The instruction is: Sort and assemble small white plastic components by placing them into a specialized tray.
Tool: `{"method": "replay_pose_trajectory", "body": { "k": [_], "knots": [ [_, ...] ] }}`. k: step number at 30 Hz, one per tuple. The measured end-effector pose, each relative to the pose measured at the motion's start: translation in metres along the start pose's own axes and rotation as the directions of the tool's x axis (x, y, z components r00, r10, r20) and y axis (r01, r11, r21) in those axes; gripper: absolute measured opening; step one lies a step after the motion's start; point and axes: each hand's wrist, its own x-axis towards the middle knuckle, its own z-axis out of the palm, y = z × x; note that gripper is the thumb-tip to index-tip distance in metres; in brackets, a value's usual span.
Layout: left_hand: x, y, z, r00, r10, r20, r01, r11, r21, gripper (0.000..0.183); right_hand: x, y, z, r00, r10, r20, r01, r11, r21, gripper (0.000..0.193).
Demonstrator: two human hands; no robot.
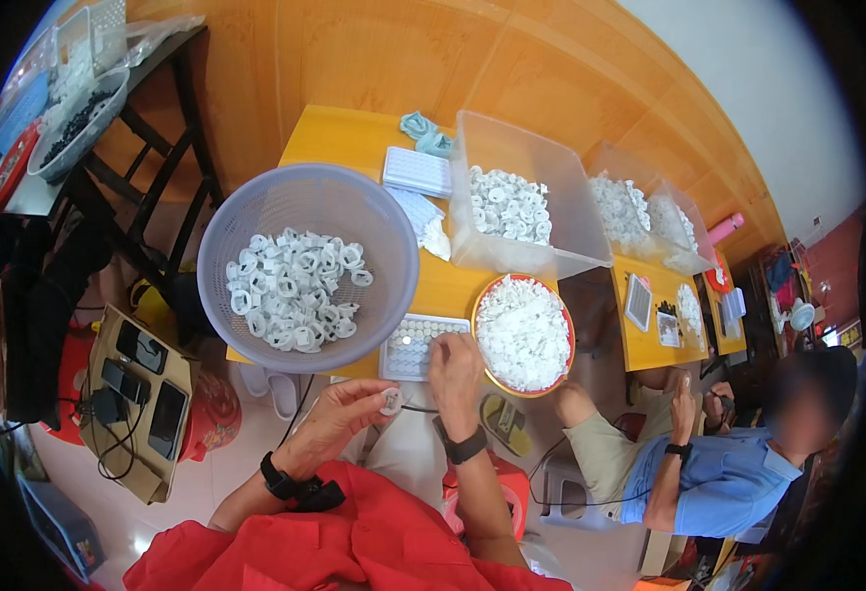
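The left hand [339, 414] pinches a small white ring-shaped part [391, 399] between thumb and fingertips, just off the near edge of the yellow tabletop [334, 133]. The right hand [455, 369] rests its curled fingers on the near corner of a white grid tray [415, 345]; whether it grips anything is hard to tell from here. Both wrists carry black bands, and the sleeves are red.

Just right of the tray sits a red-rimmed round dish [523, 333] heaped with small white pieces. To its left, a pale lilac perforated basket [307, 266] overhangs the tabletop edge, holding a loose pile of white rings. Behind them stand a clear plastic bin [521, 197] with more white rings and a second grid tray [418, 171] lying flat.

Farther right, a person in a blue shirt [718, 473] sits at a neighbouring table with similar bins. On the floor at left, several phones [142, 379] lie on a brown cardboard box.
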Motion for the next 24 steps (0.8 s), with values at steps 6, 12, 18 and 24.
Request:
{"method": "replay_pose_trajectory", "body": {
  "k": [6,12,18,24],
  "knots": [
    [-0.003,-0.001,0.003,1.0,-0.019,-0.01,0.019,0.999,0.025,0.023,0.001,0.003,0.005,0.986,0.165,0.019,-0.166,0.979,0.118,0.01],
    [-0.005,-0.002,0.006,1.0,-0.008,-0.022,0.009,1.0,0.029,0.024,-0.004,0.004,0.009,0.998,0.067,0.011,-0.067,0.995,0.073,0.011],
    [-0.005,-0.003,0.005,0.999,-0.011,-0.034,0.012,0.999,0.04,0.024,-0.01,0.0,0.007,0.999,0.034,0.006,-0.034,0.992,0.122,0.013],
    [-0.005,-0.002,0.003,0.999,-0.014,-0.039,0.017,0.997,0.072,0.024,-0.01,0.002,0.004,0.998,0.055,-0.011,-0.051,0.975,0.218,0.01]
  ]
}}
